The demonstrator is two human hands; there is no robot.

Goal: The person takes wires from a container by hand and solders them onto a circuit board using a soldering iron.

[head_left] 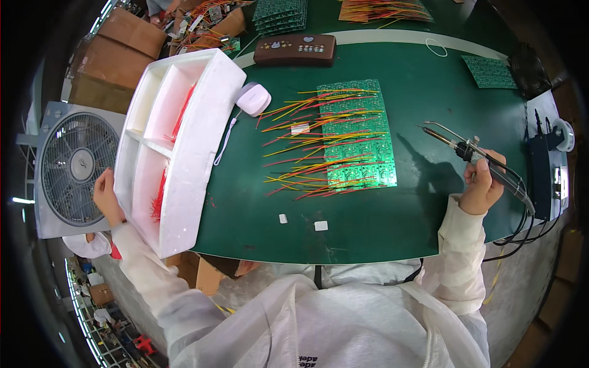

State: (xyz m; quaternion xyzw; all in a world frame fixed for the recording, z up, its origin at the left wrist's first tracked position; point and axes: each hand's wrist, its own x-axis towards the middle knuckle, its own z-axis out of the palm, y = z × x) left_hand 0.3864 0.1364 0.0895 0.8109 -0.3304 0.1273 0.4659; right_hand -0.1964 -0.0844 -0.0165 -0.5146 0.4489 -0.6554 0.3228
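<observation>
My right hand (481, 187) is wrapped round a soldering iron (469, 147) with a thin bent metal tube clamped along it, its tip pointing left over the table. To the left of the tip lies a green circuit board panel (383, 141). Rows of red and yellow wires (307, 153) lie across the panel and stick out past its left edge. My left hand (107, 195) is between a white foam box (184, 184) and a grey fan (80, 162), its fingers curled together. Whatever those fingers hold, if anything, cannot be made out. Red wires (158, 199) lie in the box's compartments.
A brown pencil case (295, 50) and a small pink-white device (253, 99) are beyond the box. Two small white pieces (321, 226) sit near the front edge. At right stands a dark soldering station (543, 178) with cables. More boards (279, 15) are stacked at the back.
</observation>
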